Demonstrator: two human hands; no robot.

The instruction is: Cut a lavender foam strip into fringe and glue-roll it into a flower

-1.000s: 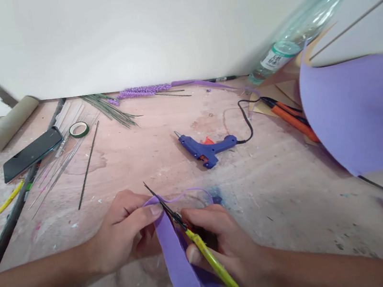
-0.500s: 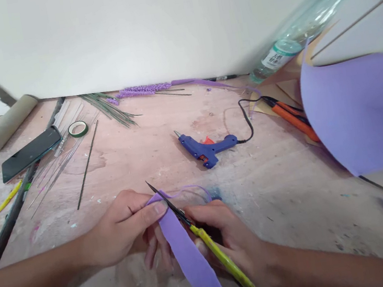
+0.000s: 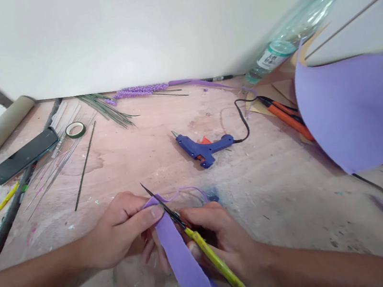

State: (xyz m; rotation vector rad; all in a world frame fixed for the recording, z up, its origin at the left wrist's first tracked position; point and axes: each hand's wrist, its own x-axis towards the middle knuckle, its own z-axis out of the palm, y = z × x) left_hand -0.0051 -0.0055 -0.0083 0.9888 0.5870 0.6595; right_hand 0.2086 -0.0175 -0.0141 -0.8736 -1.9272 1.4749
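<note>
Crossing scissors (image 3: 198, 244) between hands (image 3: 118, 232) (image 3: 229, 244): purple strip (image 3: 180, 257)

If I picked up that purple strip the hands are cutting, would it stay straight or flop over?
Probably flop: the purple strip curves down from where the left hand pinches it. It seems light, since a fingertip pinch holds it. The thin sliver curling by the scissors hints it is soft, maybe easy to tear.
</note>
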